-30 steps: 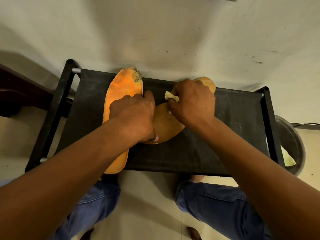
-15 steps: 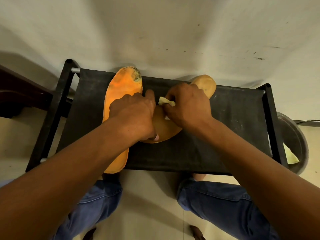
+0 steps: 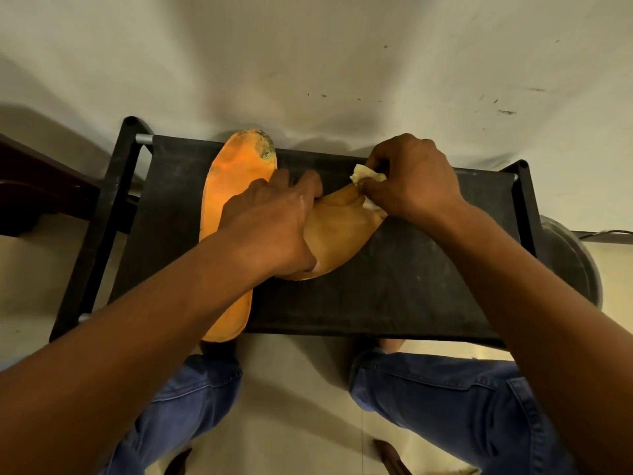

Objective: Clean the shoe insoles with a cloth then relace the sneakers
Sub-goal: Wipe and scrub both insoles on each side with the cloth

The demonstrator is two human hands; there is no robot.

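Note:
Two insoles lie on a black fabric stool [image 3: 411,286]. The bright orange insole [image 3: 236,173] stretches from the far edge to the near edge at the left, with a dirty grey toe. A duller tan insole [image 3: 339,234] lies slanted in the middle. My left hand [image 3: 270,224] presses down on the heel end of the tan insole, fingers spread flat. My right hand [image 3: 414,180] grips a small pale yellow cloth [image 3: 364,173] and covers the tan insole's toe end at the stool's far edge.
A dark round bucket [image 3: 575,265] stands on the floor to the right of the stool. Dark furniture [image 3: 30,193] sits at the far left. A white wall rises right behind the stool. My knees in blue jeans [image 3: 445,399] are below the near edge.
My right hand has slid with the cloth from the middle of the tan insole up to its toe end, which it now hides. My left hand's fingers have spread out flatter.

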